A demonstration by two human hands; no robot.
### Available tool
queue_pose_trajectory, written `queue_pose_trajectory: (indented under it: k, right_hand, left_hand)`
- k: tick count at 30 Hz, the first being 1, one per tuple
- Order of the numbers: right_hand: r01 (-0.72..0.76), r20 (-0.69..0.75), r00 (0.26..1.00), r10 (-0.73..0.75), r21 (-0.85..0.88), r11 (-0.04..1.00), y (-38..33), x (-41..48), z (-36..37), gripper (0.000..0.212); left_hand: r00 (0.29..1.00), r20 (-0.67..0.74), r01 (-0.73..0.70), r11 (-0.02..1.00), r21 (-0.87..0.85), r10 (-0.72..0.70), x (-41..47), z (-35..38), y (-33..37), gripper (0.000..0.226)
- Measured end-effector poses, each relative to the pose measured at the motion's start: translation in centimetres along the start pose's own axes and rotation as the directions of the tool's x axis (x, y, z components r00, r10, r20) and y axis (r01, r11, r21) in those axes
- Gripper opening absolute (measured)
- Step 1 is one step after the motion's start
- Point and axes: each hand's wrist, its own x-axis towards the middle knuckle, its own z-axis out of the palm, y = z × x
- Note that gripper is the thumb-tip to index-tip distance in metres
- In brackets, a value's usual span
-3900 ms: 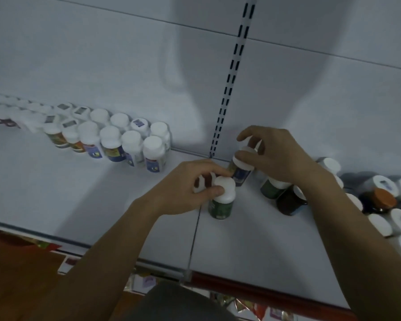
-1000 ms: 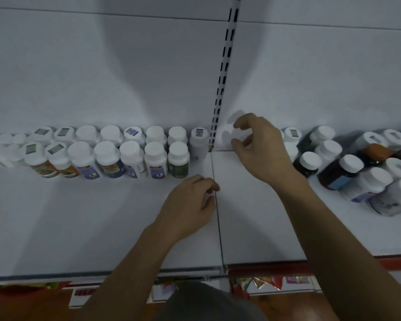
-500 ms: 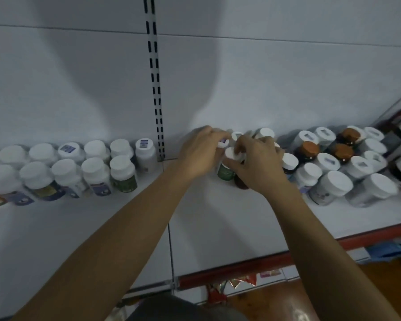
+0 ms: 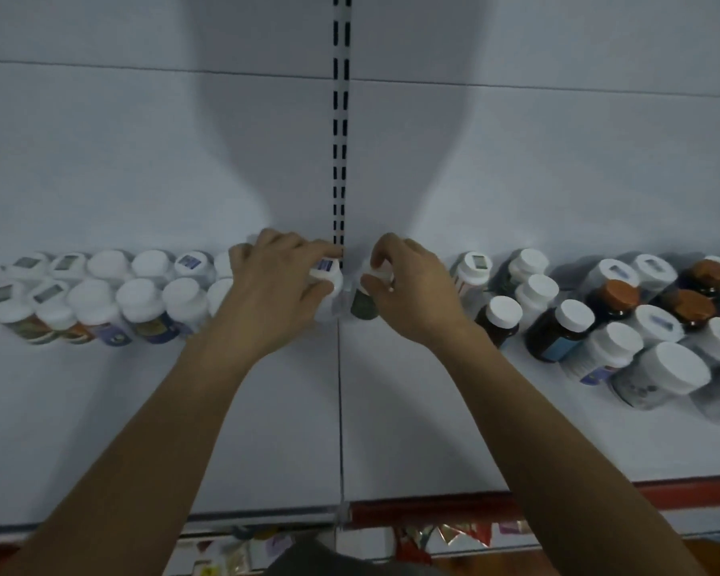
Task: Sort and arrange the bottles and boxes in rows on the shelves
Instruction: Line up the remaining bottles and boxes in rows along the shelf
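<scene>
Two rows of white-capped bottles [image 4: 140, 299] stand along the back of the white shelf [image 4: 267, 430] on the left. My left hand [image 4: 275, 288] grips a white-capped bottle [image 4: 329, 276] at the right end of those rows, beside the slotted upright [image 4: 340, 130]. Just right of the shelf seam, my right hand [image 4: 412, 288] pinches the white cap of a green bottle [image 4: 363, 303] that stands on the shelf. A loose cluster of white- and brown-capped bottles [image 4: 624, 322] lies at the right.
The shelf's front has a grey edge on the left and a red edge [image 4: 495, 503] on the right. Colourful packets [image 4: 445, 534] show on a lower shelf below. The back wall is plain white panel.
Both hands have carried bottles leftward from the right-hand cluster to the seam by the upright. The left hand now sets its bottle at the end of the rows.
</scene>
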Motion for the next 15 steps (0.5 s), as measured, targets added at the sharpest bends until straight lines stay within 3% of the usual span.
queue_pose_trajectory:
  k: [8,15]
  right_hand:
    - [0.027,0.029,0.999,-0.025,-0.056,0.998,-1.4,1.8,3.2,0.021]
    - [0.028,0.000,1.000,-0.028,0.089,0.996,-0.7,0.9,3.1,0.025]
  left_hand:
    - [0.996,-0.081,0.028,1.000,-0.012,-0.028,-3.1,2.3,-2.0,0.041]
    - [0.998,-0.061,0.025,0.999,-0.023,-0.027,-2.7,3.3,-2.3,0.041]
